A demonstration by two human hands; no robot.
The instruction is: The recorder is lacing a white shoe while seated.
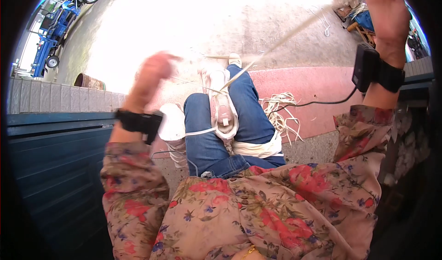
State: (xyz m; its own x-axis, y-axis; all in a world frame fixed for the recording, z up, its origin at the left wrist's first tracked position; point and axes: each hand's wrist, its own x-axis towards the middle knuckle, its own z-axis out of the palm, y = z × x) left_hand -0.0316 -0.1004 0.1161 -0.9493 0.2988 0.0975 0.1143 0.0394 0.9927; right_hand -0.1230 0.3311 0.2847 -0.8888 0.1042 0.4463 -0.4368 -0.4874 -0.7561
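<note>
A pale pink and white sneaker [224,106] rests between my thighs, its heel toward me. From its lacing a cream shoelace [269,52] stretches taut, slightly blurred, up to my right hand [389,18]. That hand is raised at the top right, closed on the lace, with its fingertips cut off by the picture's edge. My left hand [156,73] is lifted left of the sneaker and smeared by motion. A thin strand runs from the lacing toward it; its grip on that strand is unclear.
Beside my left leg stand stacked shoes [172,124]. Loose laces [283,115] lie heaped right of my legs, and white cloth [260,147] wraps my right thigh. A cable [322,103] trails from my right wrist device. A rusty bucket [90,82] and blue vehicle [57,27] stand far left.
</note>
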